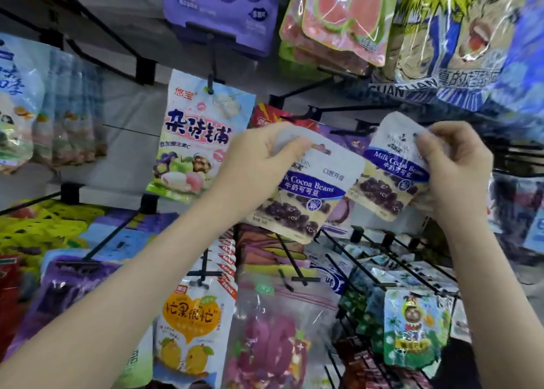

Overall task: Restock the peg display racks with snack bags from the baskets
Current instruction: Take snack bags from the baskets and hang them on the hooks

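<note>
My left hand (259, 156) grips the top edge of a white and blue Milk Cocoa Beans bag (309, 194) in front of the rack. To its right, my right hand (453, 164) pinches the top of a second, identical Milk Cocoa Beans bag (388, 179). Both bags hang tilted from my fingers, their lower corners close together. Behind them black pegs (332, 108) stick out of the rack, with red and purple bags partly hidden behind the two I hold.
A pastel fruit-candy bag (197, 135) hangs on a peg just left of my left hand. Purple, pink guava and yellow-blue bags (459, 35) hang above. Below are mango bags (191, 329), a purple-chip bag and wire pegs (391, 259) carrying small bags. No basket is in view.
</note>
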Demonstrator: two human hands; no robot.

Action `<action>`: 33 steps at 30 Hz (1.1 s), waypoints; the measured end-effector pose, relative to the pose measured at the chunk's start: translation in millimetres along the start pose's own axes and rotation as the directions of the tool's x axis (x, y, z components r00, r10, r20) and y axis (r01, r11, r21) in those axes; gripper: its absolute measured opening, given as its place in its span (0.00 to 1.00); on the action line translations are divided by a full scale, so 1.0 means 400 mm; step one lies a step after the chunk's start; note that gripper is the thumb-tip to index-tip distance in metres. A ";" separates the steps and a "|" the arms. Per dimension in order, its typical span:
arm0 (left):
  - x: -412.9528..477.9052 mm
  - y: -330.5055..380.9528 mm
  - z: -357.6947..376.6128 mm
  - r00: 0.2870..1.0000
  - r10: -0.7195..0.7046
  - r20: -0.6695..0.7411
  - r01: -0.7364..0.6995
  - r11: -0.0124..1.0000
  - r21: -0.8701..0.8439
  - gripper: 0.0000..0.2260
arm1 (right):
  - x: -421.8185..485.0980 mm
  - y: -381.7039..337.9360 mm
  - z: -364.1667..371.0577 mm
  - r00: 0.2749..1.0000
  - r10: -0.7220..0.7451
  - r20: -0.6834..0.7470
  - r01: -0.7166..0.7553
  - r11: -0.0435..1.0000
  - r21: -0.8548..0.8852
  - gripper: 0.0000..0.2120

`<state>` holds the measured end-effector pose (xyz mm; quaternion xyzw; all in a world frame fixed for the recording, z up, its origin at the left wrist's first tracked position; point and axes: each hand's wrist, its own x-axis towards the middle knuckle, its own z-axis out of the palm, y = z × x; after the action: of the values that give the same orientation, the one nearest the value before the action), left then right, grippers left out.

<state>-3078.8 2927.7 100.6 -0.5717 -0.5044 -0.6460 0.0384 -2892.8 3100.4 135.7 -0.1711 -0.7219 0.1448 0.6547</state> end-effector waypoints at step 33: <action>0.064 -0.013 0.224 0.998 0.004 0.063 -0.006 0.999 0.032 0.08 | 0.087 0.105 -0.045 0.954 0.242 0.179 -0.232 0.970 -0.078 0.12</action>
<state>-3027.9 3006.1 102.8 -0.5924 -0.5143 -0.6193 0.0330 -2875.3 3153.2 150.6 -0.2603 -0.7581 0.2175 0.5570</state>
